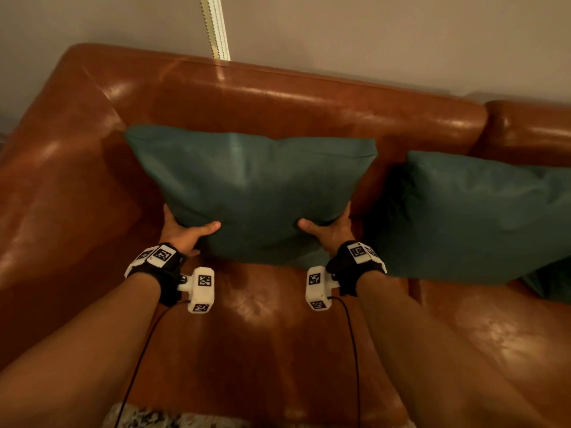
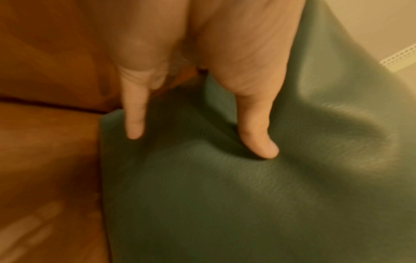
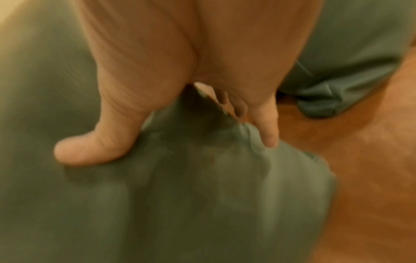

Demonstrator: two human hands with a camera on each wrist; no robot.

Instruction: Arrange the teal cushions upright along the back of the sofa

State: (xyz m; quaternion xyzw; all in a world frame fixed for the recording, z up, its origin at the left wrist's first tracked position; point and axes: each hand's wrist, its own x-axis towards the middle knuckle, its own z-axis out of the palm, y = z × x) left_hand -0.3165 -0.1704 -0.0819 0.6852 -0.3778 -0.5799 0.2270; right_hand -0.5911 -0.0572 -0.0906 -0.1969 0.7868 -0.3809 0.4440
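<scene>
Brown sofa (image 1: 278,100); second cushion (image 1: 482,217) beside held cushion (image 1: 247,186).

Warm dim light falls on a plain beige wall (image 1: 370,32) with a pale vertical strip (image 1: 214,26).

The head view looked forward and down over the sofa (image 1: 278,97) from above. Each wrist view sat close behind its hand, facing the same teal cushion (image 1: 247,186), also in the head view.
</scene>
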